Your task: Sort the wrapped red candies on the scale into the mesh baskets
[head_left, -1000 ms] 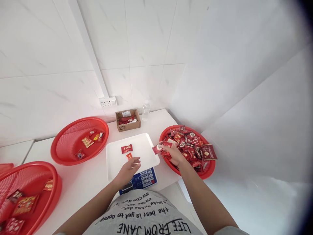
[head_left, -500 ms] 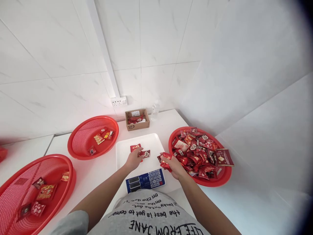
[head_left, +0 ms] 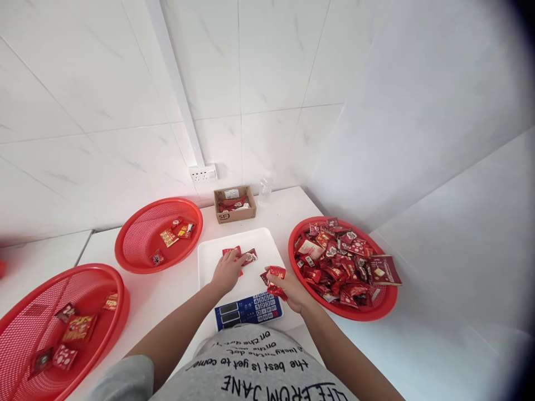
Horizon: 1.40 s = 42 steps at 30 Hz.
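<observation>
My left hand (head_left: 227, 272) rests over the white tray of a weighing scale (head_left: 265, 245), fingers stretched across small red snack packets. One dark red packet (head_left: 251, 256) with white lettering pokes out beyond its fingertips, and a bright red packet (head_left: 230, 250) shows behind the fingers. At the tray's right edge my right hand (head_left: 292, 291) is closed around several red snack packets (head_left: 276, 278), including a darker one. How many it grips is partly hidden. Below them lies the scale's blue keypad panel (head_left: 249, 309).
At the right a red basket (head_left: 295, 229) is heaped with red packets. Two red mesh baskets, one farther back (head_left: 137, 223) and one nearer (head_left: 25, 312), hold a few packets at the left. Behind the scale stand a small cardboard box (head_left: 236, 216) and a clear plastic bottle (head_left: 264, 190).
My right hand has moved left with its packets, over the tray's edge. The left hand has shifted slightly left, its fingers flatter over the packets; the dark packet there has tilted.
</observation>
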### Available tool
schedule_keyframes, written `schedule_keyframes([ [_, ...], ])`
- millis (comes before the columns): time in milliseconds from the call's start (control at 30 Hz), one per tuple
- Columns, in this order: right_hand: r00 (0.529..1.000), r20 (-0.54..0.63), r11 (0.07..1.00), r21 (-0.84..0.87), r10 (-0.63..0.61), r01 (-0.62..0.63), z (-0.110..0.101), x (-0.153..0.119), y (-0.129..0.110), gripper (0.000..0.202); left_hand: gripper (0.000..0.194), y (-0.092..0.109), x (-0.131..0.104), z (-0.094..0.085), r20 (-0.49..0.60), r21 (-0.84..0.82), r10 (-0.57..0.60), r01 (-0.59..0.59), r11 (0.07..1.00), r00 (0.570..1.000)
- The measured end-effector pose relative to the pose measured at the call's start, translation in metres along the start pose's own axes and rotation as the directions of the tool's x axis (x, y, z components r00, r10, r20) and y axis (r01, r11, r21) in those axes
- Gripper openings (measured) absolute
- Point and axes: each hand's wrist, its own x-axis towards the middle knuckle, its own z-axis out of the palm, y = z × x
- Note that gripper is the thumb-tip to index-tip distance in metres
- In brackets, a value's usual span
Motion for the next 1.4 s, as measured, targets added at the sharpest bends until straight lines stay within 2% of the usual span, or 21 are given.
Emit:
schedule_keyframes([
  [167,1.000,-0.002,1.000,-0.012,0.002,-0.002,-0.001,-0.001,0.001,0.042,0.054,-0.008,-0.014,0.003,-0.030,-0.100,-0.063,0.059,0.993,0.998],
  [300,1.000,-0.017,1.000,0.003,0.021,-0.021,-0.002,-0.005,0.000,0.044,0.046,-0.012,-0.028,0.001,-0.042,-0.201,-0.147,0.136,0.970,0.988],
  [400,1.000,0.012,1.000,0.018,0.025,-0.025,0.004,-0.008,0.000,0.044,0.036,-0.001,-0.037,-0.007,-0.048,-0.384,-0.200,0.167,0.908,0.979],
  [467,0.998,0.058,0.999,0.022,0.025,-0.026,0.012,-0.011,0.001,0.043,0.033,0.013,-0.041,-0.015,0.080,-0.572,-0.235,0.238,0.785,0.969],
  [500,0.996,0.086,0.999,0.018,0.025,-0.027,0.016,-0.012,0.003,0.043,0.034,0.021,-0.043,-0.019,0.195,-0.671,-0.223,0.296,0.680,0.955],
  [567,0.990,0.142,1.000,-0.002,0.025,-0.024,0.024,-0.014,0.007,0.044,0.036,0.034,-0.046,-0.025,0.411,-0.799,-0.134,0.427,0.424,0.902],
  [633,0.981,0.190,0.999,-0.017,0.031,-0.028,0.030,-0.015,0.012,0.046,0.035,0.042,-0.049,-0.028,0.502,-0.832,-0.076,0.505,0.230,0.862],
  [700,0.975,0.217,0.999,-0.015,0.045,-0.042,0.035,-0.016,0.016,0.050,0.033,0.044,-0.051,-0.026,0.512,-0.841,-0.105,0.522,0.142,0.853],
  [900,0.988,0.137,0.996,0.037,0.071,-0.077,0.037,-0.015,0.018,0.053,0.034,0.032,-0.050,-0.024,0.500,-0.851,-0.224,0.522,0.048,0.836],
  [1000,0.996,0.059,0.997,0.030,0.067,-0.069,0.030,-0.013,0.018,0.046,0.035,0.018,-0.048,-0.031,0.469,-0.860,-0.333,0.509,0.041,0.818],
  [1067,0.997,0.032,0.997,0.013,0.077,-0.078,0.026,-0.013,0.019,0.043,0.036,0.004,-0.048,-0.036,0.438,-0.855,-0.407,0.511,0.087,0.802],
  [1233,0.994,0.055,0.995,-0.019,0.094,-0.093,0.022,-0.015,0.020,0.043,0.031,-0.034,-0.045,-0.037,0.296,-0.724,-0.575,0.572,0.386,0.763],
  [1333,0.993,0.074,0.996,-0.029,0.092,-0.090,0.024,-0.016,0.020,0.043,0.023,-0.044,-0.043,-0.032,0.256,-0.658,-0.614,0.600,0.455,0.746],
  [1400,0.992,0.087,0.996,-0.038,0.089,-0.086,0.025,-0.017,0.020,0.042,0.022,-0.043,-0.041,-0.029,0.226,-0.606,-0.606,0.598,0.525,0.762],
])
